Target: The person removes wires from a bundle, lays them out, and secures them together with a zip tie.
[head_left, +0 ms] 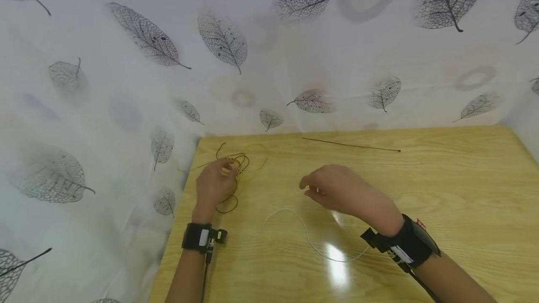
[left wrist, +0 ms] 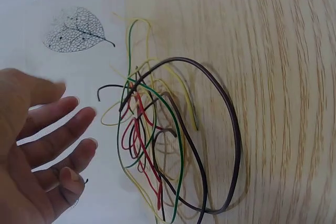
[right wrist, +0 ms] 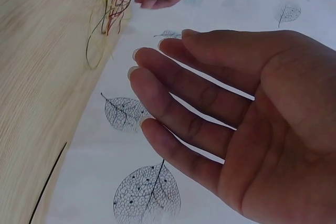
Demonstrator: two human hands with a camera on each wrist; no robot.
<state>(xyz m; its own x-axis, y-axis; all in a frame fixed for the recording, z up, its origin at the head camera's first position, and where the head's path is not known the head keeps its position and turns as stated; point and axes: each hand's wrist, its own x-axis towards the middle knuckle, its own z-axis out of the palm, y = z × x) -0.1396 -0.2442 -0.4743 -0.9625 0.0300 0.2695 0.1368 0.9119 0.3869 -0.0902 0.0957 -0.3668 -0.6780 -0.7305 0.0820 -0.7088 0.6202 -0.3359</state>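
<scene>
— "Pictured on a wood-grain tabletop [head_left: 442, 191]: what, exactly?"

— "A loose tangle of thin wires [left wrist: 148, 156] in dark brown, green, red and yellow, toward the back left corner, just beside the left grip [head_left: 214, 181]."

— "Held, or only close by?"

— "Not held, judging by the left wrist view: fingers softly curved and spread, tips just short of the strands, nothing pinched. Harder to judge from overhead, with fingertips overlapping the loops."

— "And the right grip [head_left: 332, 186]?"

— "Poised above the middle of the tabletop, fingers relaxed and gently bent, palm bare. Nearer the front, a white strand [head_left: 309, 238] curving toward the right wrist; at the back, a single dark strand [head_left: 351, 145] lying alone."

— "Likely feel of the bundle?"

— "Very light, by the look of it. Springy in the thick dark loop [left wrist: 231, 111] (casting a faint shadow on the wood), more pliant in the fine red and yellow lengths. Perhaps smooth and slightly slippery; hardly fragile, but apt to snag."

— "Best place to take hold?"

— "Probably the outer bend of that loop, well clear of the knotted centre, with a thumb-and-forefinger pinch. For one fine wire alone, a free end."
</scene>
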